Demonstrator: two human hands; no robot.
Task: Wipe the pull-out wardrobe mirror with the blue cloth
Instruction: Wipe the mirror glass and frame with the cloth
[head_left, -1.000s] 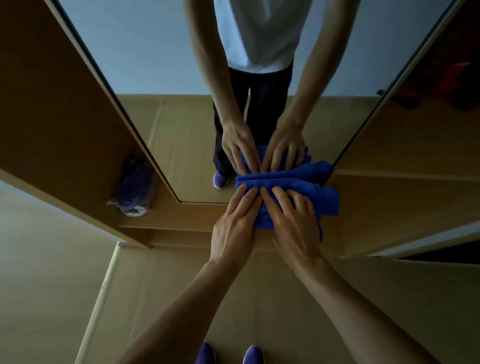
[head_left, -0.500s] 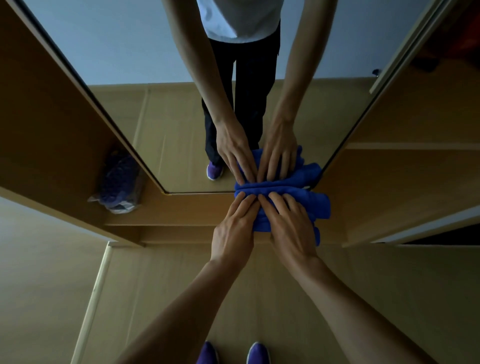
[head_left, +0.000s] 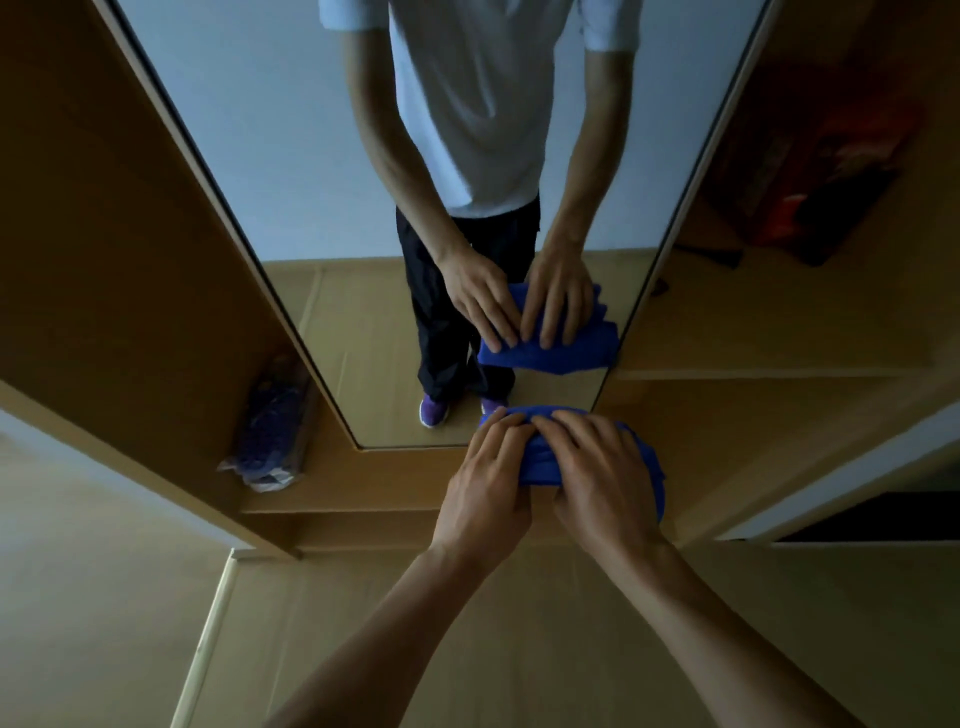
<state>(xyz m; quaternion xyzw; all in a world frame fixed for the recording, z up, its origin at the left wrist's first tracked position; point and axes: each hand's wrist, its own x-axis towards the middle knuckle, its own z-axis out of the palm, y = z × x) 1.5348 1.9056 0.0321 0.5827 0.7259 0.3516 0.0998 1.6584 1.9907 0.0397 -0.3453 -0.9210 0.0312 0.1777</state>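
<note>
Blue cloth (head_left: 540, 457): bunched in folds under both hands, near the mirror's lower right corner; a gap shows between the cloth and its reflection, so it appears held just off the glass.
Left hand (head_left: 485, 488): laid palm-down over the cloth's left part, fingers curled over its top edge, gripping it.
Right hand (head_left: 605, 478): beside the left and touching it at the fingertips, spread over the cloth's right part and holding it; folds of blue stick out past its outer edge.
Mirror (head_left: 311, 156): a tall, dark-framed panel standing between wooden wardrobe sides; it reflects a person in a white T-shirt and dark trousers, both arms stretched down to the cloth, purple shoes on a tan floor.
Wardrobe shelf (head_left: 322, 483): runs under the mirror's bottom edge.
Plastic-wrapped bundle (head_left: 272, 431): bluish, lying on the shelf left of the mirror, well apart from the hands.
Red and dark items (head_left: 831, 171): blurred, in the right-hand compartment; what they are cannot be told.
</note>
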